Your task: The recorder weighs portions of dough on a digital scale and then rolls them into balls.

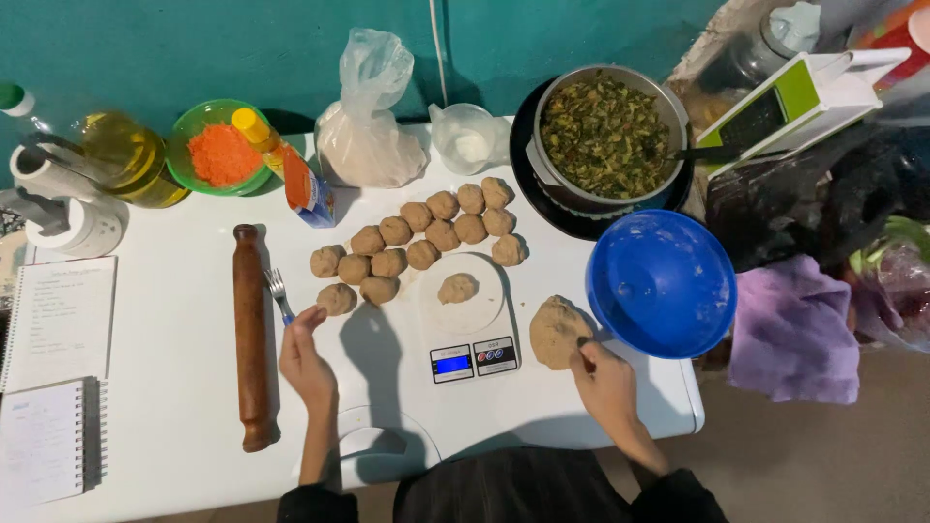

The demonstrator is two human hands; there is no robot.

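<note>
Pinching the dough lump [556, 331] right of the kitchen scale [472, 334], the right hand [603, 380] seems clamped; left hand [305, 356], fingers loosely apart, touches a fork [279, 293].

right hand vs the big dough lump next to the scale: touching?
Touching. The head view shows the right hand with its fingertips pressed onto the near edge of the big dough lump, with no gap between them.

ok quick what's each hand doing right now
Left hand: holds nothing, fingertips by the fork.
Right hand: pinching the big dough lump.
</note>
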